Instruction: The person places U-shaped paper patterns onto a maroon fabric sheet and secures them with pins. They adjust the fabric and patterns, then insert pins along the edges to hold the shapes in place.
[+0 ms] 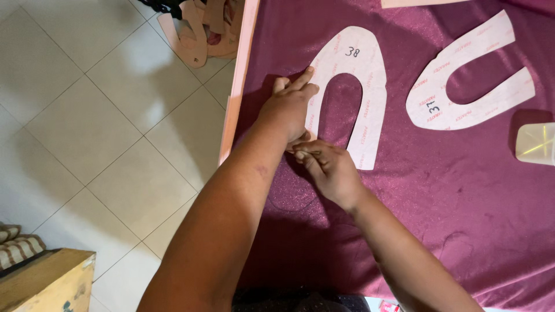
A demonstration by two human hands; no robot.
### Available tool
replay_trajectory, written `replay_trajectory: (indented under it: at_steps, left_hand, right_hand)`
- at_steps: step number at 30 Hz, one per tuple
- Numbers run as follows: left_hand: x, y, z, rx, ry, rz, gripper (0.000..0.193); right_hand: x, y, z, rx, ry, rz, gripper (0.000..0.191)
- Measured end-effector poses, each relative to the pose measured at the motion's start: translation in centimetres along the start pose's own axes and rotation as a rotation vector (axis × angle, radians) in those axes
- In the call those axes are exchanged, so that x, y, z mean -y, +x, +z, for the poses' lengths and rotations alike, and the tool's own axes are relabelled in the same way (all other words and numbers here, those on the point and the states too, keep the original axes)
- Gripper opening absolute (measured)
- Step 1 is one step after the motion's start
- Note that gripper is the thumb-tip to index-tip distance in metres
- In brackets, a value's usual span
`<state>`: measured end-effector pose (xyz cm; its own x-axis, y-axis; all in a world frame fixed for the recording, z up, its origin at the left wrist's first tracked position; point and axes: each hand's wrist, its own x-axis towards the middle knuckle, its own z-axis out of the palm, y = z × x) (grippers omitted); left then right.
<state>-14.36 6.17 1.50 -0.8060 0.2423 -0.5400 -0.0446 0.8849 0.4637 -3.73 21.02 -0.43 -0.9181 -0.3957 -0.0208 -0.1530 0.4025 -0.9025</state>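
Observation:
A pale pink horseshoe-shaped paper pattern (370, 69) lies flat on shiny magenta fabric (451, 190). My left hand (289, 107) presses down on the pattern's left leg, fingers spread toward its top. Just below it, my right hand (326, 167) pinches a thin pen-like tool (302, 151), its tip at the pattern's lower left end. A second horseshoe pattern (462, 81) rests further right, tilted, untouched.
The fabric covers a table with a pale pink edge (238, 81) on the left. White floor tiles (98, 133) lie beyond it, with a pile of cut pieces (199, 29) at the top. A small translucent box (536, 143) sits at right. A wooden box (46, 280) stands bottom left.

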Motion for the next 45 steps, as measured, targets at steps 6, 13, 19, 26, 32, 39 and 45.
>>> replay_trajectory:
  at_steps: [6, 13, 19, 26, 32, 39, 45]
  left_hand:
    - [0.6, -0.2, -0.1, -0.013, -0.049, 0.040, 0.095]
    - [0.2, -0.1, -0.2, -0.019, -0.020, 0.022, 0.097]
    - [0.5, -0.2, -0.1, -0.020, -0.076, 0.015, 0.098]
    - [0.2, 0.2, -0.3, 0.015, -0.012, 0.023, 0.107]
    - [0.5, 0.8, 0.1, 0.000, -0.006, 0.034, 0.106]
    - [0.6, 1.1, 0.5, -0.012, 0.028, 0.064, 0.106]
    - [-0.1, 0.9, -0.1, 0.009, 0.094, 0.083, 0.107]
  right_hand:
    - [-0.2, 0.1, 0.0, -0.037, -0.221, 0.010, 0.012]
    - [0.6, 1.0, 0.2, -0.001, -0.284, -0.106, 0.013]
    - [0.5, 0.3, -0.7, 0.020, -0.312, -0.152, 0.012]
    - [-0.5, -1.3, -2.9, 0.001, -0.373, -0.008, 0.009]
    - [-1.8, -1.9, -3.5, -0.023, -0.341, 0.039, 0.013]
    - [-1.1, 4.7, -4.9, -0.140, -0.500, 0.112, 0.014]
    - [-1.3, 4.5, -4.9, -0.146, -0.405, -0.014, 0.014]
